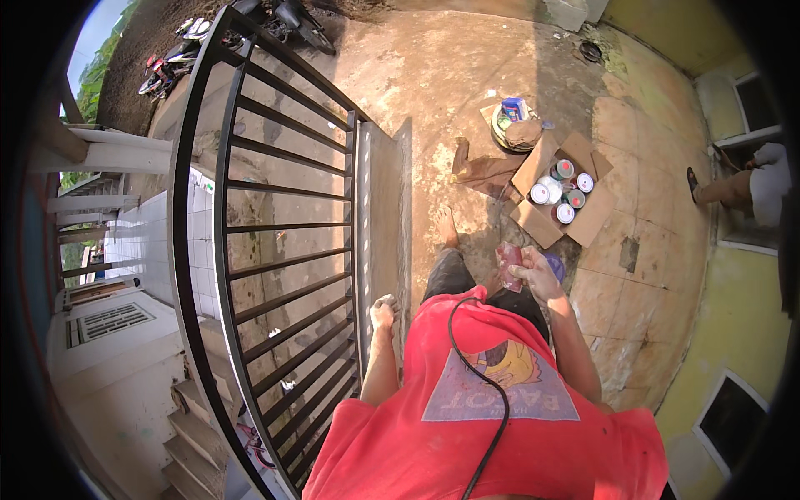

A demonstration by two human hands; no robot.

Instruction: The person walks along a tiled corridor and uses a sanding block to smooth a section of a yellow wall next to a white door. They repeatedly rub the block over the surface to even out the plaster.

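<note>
In my right hand [540, 275] is a reddish sheet [508, 265] that looks like sandpaper, pinched between thumb and fingers in front of my lap. My left hand [383, 312] is curled closed beside the black metal railing [287, 227], near the low wall [385, 192] it stands on. Whatever the left fingers hold, if anything, is hidden. Pale dust covers the fingers of both hands. Beyond my right hand sits an open cardboard box [533, 223] with several paint cans [565, 214] inside.
Behind the box stands a round container [500, 125] with a blue packet [514, 108] and rags on top. A brown cloth [492, 171] lies on the stained concrete floor [467, 75]. Motorcycles [179, 54] are parked at the far left. Another person's leg [725, 193] shows at the right.
</note>
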